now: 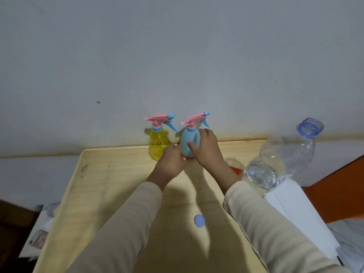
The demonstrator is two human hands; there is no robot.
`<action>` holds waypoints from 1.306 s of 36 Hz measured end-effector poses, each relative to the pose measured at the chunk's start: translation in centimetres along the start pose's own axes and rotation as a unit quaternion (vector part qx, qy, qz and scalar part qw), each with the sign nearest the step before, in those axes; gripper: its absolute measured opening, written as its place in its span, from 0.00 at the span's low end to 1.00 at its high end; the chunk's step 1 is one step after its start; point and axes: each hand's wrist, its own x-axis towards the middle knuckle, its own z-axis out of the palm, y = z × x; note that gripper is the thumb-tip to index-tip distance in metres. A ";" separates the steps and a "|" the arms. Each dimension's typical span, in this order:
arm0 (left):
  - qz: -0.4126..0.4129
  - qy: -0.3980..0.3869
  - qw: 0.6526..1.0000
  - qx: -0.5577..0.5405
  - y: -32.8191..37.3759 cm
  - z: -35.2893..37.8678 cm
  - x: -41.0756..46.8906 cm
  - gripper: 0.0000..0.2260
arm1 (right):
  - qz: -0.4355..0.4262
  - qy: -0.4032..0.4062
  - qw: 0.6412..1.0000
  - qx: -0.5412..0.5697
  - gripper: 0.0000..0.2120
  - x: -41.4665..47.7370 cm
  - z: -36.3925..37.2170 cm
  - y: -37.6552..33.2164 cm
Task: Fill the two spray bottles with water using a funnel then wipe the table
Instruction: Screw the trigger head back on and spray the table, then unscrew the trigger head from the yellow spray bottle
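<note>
Our left hand (171,162) and right hand (204,150) grip the blue bottle (188,141); we should steady it upright, unscrewing the sprayer (194,119).

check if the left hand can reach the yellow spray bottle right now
Probably yes: the left hand holds the blue spray bottle right beside the yellow spray bottle, with nothing between; it must let go first.

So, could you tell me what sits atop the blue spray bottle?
A pink trigger head with a blue nozzle; the left hand and right hand cover the bottle's lower body.
</note>
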 end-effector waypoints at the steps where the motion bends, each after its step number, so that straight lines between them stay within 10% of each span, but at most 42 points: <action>1: -0.001 0.006 1.000 0.026 -0.4 -0.3 -0.6 0.18 | -0.008 -0.009 1.000 -0.008 0.23 -0.5 0.0 -0.3; 13: 0.034 0.108 0.955 0.273 -5.8 -5.1 -1.7 0.29 | -0.077 -0.036 0.996 0.018 0.20 -2.4 4.6 -4.8; 20: 0.216 0.234 0.871 0.374 -10.5 -1.6 2.7 0.11 | -0.070 0.018 0.996 0.058 0.21 0.7 8.1 -6.1; 47: 0.105 0.225 0.961 -0.123 -9.1 0.1 1.5 0.28 | 0.016 0.176 0.961 0.215 0.09 2.1 7.5 -6.6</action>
